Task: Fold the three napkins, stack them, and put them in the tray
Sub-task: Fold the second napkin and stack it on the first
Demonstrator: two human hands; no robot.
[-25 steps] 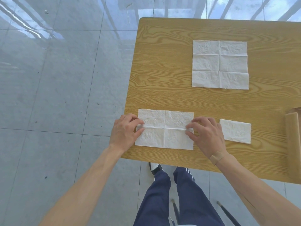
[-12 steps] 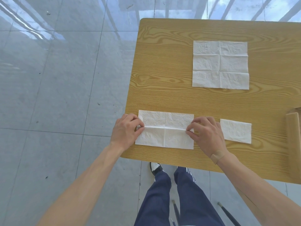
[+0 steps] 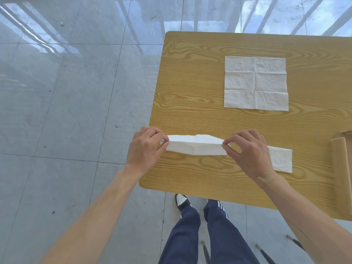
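Note:
A white napkin (image 3: 196,146) is held as a long narrow strip just above the near left part of the wooden table (image 3: 190,88). My left hand (image 3: 144,149) pinches its left end and my right hand (image 3: 245,151) pinches its right end. The strip's upper layer is lifted and partly folded over. A small folded napkin (image 3: 281,159) lies flat right behind my right hand, partly hidden by it. An unfolded square napkin (image 3: 255,83) lies flat farther back. The wooden tray (image 3: 341,174) shows only its left rim at the right edge.
The table's left edge and near edge border grey tiled floor (image 3: 66,92). My legs and a shoe (image 3: 182,201) are below the near edge. Thin dark chair legs (image 3: 266,252) show at the bottom.
The napkin lay flat as a wider rectangle under both hands; now its near half has been lifted and brought over, making a narrow strip pinched at both ends.

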